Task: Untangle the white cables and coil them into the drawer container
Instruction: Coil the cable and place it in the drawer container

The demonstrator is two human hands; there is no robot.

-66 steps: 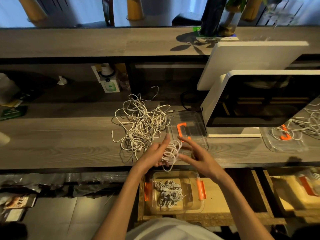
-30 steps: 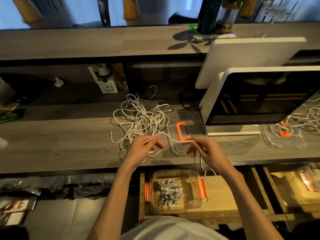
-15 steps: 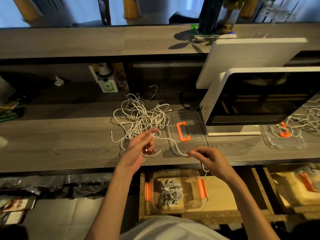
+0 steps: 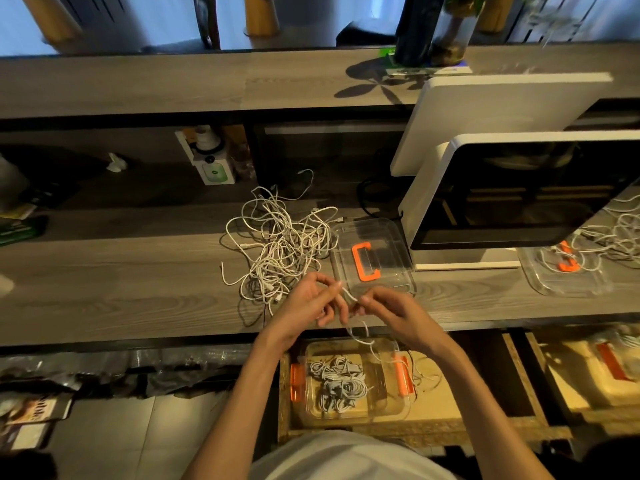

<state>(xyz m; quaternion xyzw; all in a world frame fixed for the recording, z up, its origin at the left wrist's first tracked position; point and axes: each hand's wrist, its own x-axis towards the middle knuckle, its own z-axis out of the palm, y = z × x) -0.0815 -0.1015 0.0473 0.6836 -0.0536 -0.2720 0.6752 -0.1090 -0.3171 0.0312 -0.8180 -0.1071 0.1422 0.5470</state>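
A tangled heap of white cables [image 4: 280, 240] lies on the grey wooden counter. Just in front of it, at the counter's front edge, my left hand [image 4: 308, 303] and my right hand [image 4: 391, 311] meet and pinch one white cable [image 4: 349, 295] between their fingertips. The loose end of that cable [image 4: 363, 336] hangs down over the open drawer. Below, a clear container with orange clips [image 4: 398, 407] sits in the wooden drawer [image 4: 436, 410] and holds several coiled white cables [image 4: 341, 382].
A clear lid with an orange handle [image 4: 372, 261] lies right of the heap. White monitors [image 4: 519, 188] stand at the right. A second lid with cables [image 4: 568, 268] and another drawer [image 4: 588, 372] are at far right. A small white box [image 4: 211, 168] stands behind.
Earlier both hands held a coiled bundle; that is gone. They then stretched a single cable apart, and now the hands have come together, the slack hanging over the drawer.
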